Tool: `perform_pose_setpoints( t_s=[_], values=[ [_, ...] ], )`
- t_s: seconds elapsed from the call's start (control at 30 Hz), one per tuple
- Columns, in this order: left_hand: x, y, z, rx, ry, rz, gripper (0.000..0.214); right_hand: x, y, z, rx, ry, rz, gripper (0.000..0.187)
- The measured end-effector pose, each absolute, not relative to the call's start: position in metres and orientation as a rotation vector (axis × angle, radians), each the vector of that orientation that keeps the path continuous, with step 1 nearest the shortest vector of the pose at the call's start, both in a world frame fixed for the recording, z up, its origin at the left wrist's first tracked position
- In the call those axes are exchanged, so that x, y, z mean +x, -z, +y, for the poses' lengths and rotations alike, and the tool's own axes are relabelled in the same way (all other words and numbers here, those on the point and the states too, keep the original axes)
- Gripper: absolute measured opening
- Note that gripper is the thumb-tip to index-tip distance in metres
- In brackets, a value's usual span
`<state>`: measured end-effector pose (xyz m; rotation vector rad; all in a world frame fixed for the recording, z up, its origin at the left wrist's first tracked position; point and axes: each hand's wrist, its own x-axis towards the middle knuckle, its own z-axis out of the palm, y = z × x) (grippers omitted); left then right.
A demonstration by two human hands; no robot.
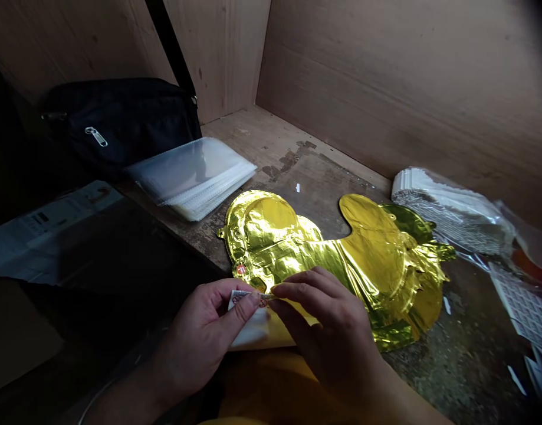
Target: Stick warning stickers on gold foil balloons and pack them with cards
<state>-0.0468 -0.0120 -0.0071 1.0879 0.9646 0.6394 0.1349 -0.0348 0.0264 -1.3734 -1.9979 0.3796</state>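
Observation:
Between thumb and fingers, my left hand [217, 321] pinches a small white printed label [238, 297] with red and dark marks. The fingertips of my right hand [326, 313] close on its right end; the exact contact is partly hidden. Just beyond my hands lie flat gold foil balloons [306, 260], shiny and overlapping. A small round red-and-white sticker [240, 269] shows at their left edge. Under my fingers is a pale, see-through plastic piece [257, 332], partly covered by both hands.
A stack of clear plastic bags [200, 177] lies left, before a black zippered bag [129, 124]. To the right are a plastic-wrapped white bundle [452, 206] and a printed sheet [522, 301]. White scraps dot the worn tabletop [319, 174]. Wooden panels [386, 77] stand behind.

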Motion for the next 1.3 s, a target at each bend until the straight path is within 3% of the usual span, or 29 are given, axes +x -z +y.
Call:
perform_pose_setpoints(
  t_s=[0.3,0.6,0.7,0.97,1.17,1.23,1.3],
  values=[
    [-0.044,0.011,-0.015,0.973,-0.643,0.967,0.032,0.142,-0.017,-0.044,-1.146,-0.005,-2.236,0.024],
    [-0.043,0.012,-0.015,1.015,-0.669,1.018,0.033,0.134,-0.018,-0.039,-1.334,-0.011,-2.045,0.023],
    [-0.043,0.014,-0.016,1.039,-0.671,1.003,0.032,0.134,-0.021,-0.038,-1.308,-0.031,-2.053,0.016],
    [-0.042,0.017,-0.016,1.012,-0.657,0.990,0.033,0.134,-0.018,-0.044,-1.149,0.179,-2.203,0.020],
    [-0.057,0.021,-0.011,1.369,-0.652,1.113,0.029,0.135,-0.027,-0.036,-1.387,-0.111,-1.971,0.013],
    [-0.065,0.019,-0.010,1.773,-0.730,1.106,0.019,0.139,-0.031,-0.022,-1.587,-0.360,-1.742,0.005],
    [-0.070,0.018,-0.007,2.187,-0.851,1.023,0.015,0.141,-0.030,-0.004,-1.714,-0.755,-1.428,0.014]
  ],
)
